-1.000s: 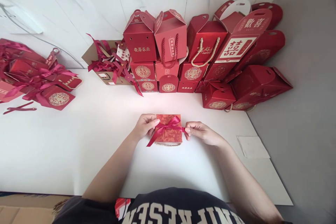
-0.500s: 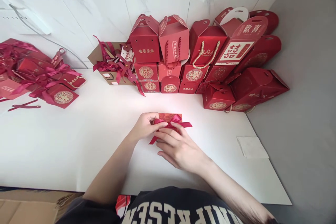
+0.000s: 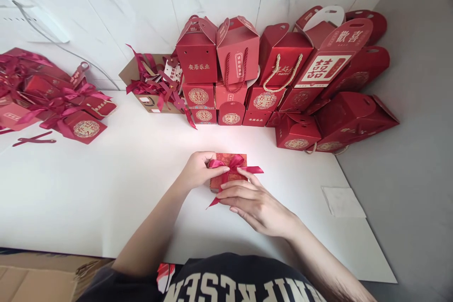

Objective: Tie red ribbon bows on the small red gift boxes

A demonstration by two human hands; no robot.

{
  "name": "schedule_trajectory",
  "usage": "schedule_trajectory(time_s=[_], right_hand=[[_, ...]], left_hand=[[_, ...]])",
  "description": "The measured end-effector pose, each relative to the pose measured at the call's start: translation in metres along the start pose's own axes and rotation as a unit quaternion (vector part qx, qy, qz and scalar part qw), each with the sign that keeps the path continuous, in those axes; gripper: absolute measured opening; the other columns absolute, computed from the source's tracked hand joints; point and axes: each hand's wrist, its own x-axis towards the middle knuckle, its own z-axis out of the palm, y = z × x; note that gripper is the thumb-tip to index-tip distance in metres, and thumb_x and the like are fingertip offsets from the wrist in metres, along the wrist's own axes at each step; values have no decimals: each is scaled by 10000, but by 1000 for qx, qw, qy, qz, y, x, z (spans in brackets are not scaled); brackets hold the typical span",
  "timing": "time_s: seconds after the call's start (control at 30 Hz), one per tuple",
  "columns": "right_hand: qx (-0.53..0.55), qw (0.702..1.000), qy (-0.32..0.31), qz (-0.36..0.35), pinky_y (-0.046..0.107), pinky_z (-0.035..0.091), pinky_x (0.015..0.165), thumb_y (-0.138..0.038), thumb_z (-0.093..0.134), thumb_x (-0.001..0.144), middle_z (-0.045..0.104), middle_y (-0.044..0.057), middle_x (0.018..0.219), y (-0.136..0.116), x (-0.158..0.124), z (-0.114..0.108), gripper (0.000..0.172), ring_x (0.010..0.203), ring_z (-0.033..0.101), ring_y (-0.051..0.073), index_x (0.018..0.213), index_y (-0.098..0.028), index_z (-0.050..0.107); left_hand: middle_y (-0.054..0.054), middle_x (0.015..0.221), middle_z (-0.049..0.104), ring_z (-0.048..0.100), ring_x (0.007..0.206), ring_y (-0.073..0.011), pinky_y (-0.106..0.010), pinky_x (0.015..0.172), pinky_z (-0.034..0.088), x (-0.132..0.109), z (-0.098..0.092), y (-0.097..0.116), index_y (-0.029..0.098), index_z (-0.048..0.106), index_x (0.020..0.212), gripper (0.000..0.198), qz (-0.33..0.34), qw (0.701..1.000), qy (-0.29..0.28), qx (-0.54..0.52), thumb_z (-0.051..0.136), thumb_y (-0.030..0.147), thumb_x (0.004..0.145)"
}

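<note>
A small patterned red gift box sits on the white table in front of me, tied with a deep-pink satin ribbon bow. My left hand grips the box's left side, its thumb pressed over the left loop near the knot. Stretched and slightly spread, the fingers of my right hand lie over the box's lower right part. One of its fingertips touches the ribbon beside the knot. Below the left fingertips of that hand a ribbon tail sticks out; whether they pinch it is hidden.
Stacked red gift boxes stand against the tiled wall. Beside them is an open cardboard box of ribbons and tags. Ribboned boxes are piled at the left. A white paper lies near the right edge, by the grey wall.
My right hand has shifted right and toward me, uncovering more of the box top. The lower ribbon tail has moved slightly toward me. My left hand keeps its hold.
</note>
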Motion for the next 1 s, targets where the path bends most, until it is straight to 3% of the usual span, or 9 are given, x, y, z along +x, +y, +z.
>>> schedule_trajectory(time_s=[0.13, 0.27, 0.37, 0.47, 0.57, 0.7, 0.87, 1.0], right_hand=[[54, 998, -33, -4, 494, 77, 1211, -208, 485, 955, 719, 25, 1088, -2, -2, 3, 254, 1233, 537, 193, 1152, -246, 640], [113, 993, -11, -34, 462, 207, 1181, -295, 623, 884, 709, 27, 993, 1, 3, -11, 132, 1140, 585, 202, 981, -239, 693], [112, 991, 56, 46, 429, 369, 1077, -281, 561, 927, 646, 74, 1140, 18, 12, -33, 174, 1154, 558, 209, 1049, -239, 678], [126, 978, 101, 133, 432, 374, 1064, -327, 492, 963, 571, 91, 1256, 43, 25, -50, 215, 1215, 510, 213, 1103, -239, 629], [146, 971, 62, 177, 462, 326, 1092, -381, 529, 940, 540, 91, 1294, 63, 37, -54, 215, 1253, 481, 220, 1070, -233, 617], [239, 953, -25, 184, 443, 416, 1009, -413, 660, 844, 501, 100, 1373, 76, 42, -47, 220, 1298, 453, 254, 828, -196, 624], [313, 934, -49, 168, 452, 349, 1075, -413, 648, 856, 537, 101, 1354, 86, 37, -40, 278, 1257, 508, 243, 720, -171, 638], [335, 923, -44, 185, 416, 386, 1028, -442, 581, 900, 550, 96, 1311, 91, 33, -38, 352, 1190, 546, 220, 696, -160, 636]], left_hand=[[47, 575, 415, 397, 543, -81, -205, 505, 326, -2, 1, 3, 154, 480, 602, 362, 2, 1000, 15, 3, 700, 403, 745], [19, 660, 540, 486, 605, -107, -219, 554, 396, -6, -3, 9, 149, 578, 730, 302, -1, 1000, -18, -14, 742, 402, 709], [-1, 777, 616, 539, 658, -124, -230, 591, 439, -9, -6, 12, 162, 629, 927, 369, -14, 998, -52, -25, 770, 398, 681], [32, 726, 575, 499, 603, -100, -203, 535, 408, -11, -8, 14, 175, 625, 910, 390, -24, 998, -54, -1, 795, 406, 646], [38, 727, 557, 495, 616, -95, -199, 549, 414, -11, -9, 14, 178, 624, 907, 377, -23, 998, -59, -9, 791, 405, 656], [27, 731, 568, 524, 636, -110, -214, 568, 440, -11, -8, 11, 175, 632, 923, 378, -30, 996, -75, -37, 787, 401, 662], [35, 628, 528, 499, 558, -102, -210, 503, 409, -11, -10, 5, 154, 589, 740, 329, -43, 993, -89, -58, 795, 392, 646], [43, 598, 491, 475, 536, -93, -210, 488, 392, -10, -11, 2, 151, 534, 668, 361, -59, 991, -96, -77, 805, 386, 628]])
